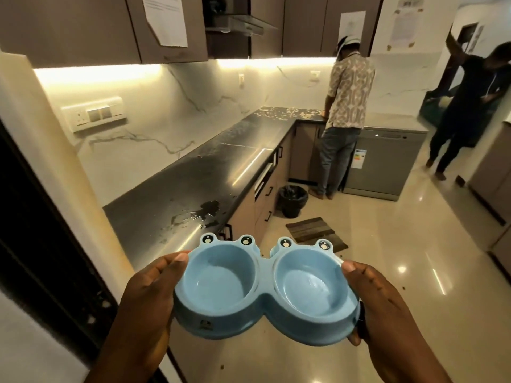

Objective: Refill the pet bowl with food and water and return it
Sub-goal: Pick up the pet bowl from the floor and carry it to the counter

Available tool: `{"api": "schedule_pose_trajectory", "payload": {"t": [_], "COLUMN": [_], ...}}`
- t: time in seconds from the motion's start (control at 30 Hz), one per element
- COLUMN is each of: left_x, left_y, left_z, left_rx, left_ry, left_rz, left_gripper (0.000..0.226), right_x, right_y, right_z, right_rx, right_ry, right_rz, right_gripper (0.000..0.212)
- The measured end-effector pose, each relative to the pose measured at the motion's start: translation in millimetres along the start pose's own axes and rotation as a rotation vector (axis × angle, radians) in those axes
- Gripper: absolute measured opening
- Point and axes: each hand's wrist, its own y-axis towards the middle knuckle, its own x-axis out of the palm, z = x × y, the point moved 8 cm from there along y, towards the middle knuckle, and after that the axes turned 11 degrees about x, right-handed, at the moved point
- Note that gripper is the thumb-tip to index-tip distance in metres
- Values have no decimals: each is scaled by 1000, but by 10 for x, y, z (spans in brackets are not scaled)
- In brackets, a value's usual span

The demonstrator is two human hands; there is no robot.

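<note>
One pet bowl [265,288] shows, with two round basins and two pairs of cartoon eyes, four eyes in all. Two hands hold it, the left hand [149,294] and the right hand [376,302], one at each end. One dark counter [210,167] runs along the wall. One black bin [292,199] and one mat [312,230] sit on the floor. Two other people [345,106] stand farther off. Four paper sheets [166,17] hang on cabinets and wall.

I see an L-shaped kitchen: dark worktop [221,161] wet with a puddle [204,210], white marble backsplash [171,106] lit by under-cabinet strips, brown upper cabinets [83,26] with taped papers. Glossy beige floor [387,258], black bin [293,201], striped mat [315,230], steel dishwasher [384,164]. Two people stand at the far end.
</note>
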Motion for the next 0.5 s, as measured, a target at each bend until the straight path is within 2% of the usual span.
{"api": "schedule_pose_trajectory", "payload": {"t": [0.33, 0.5], "left_x": [479, 733], "left_y": [1118, 1614], "left_z": [-209, -136], "left_rx": [-78, -72], "left_ry": [-16, -36], "left_rz": [-98, -96], "left_gripper": [20, 38], "right_x": [262, 375], "right_y": [1099, 1556], "right_z": [-283, -411], "right_rx": [2, 28], "right_ry": [12, 19], "right_rz": [54, 52], "right_gripper": [35, 32]}}
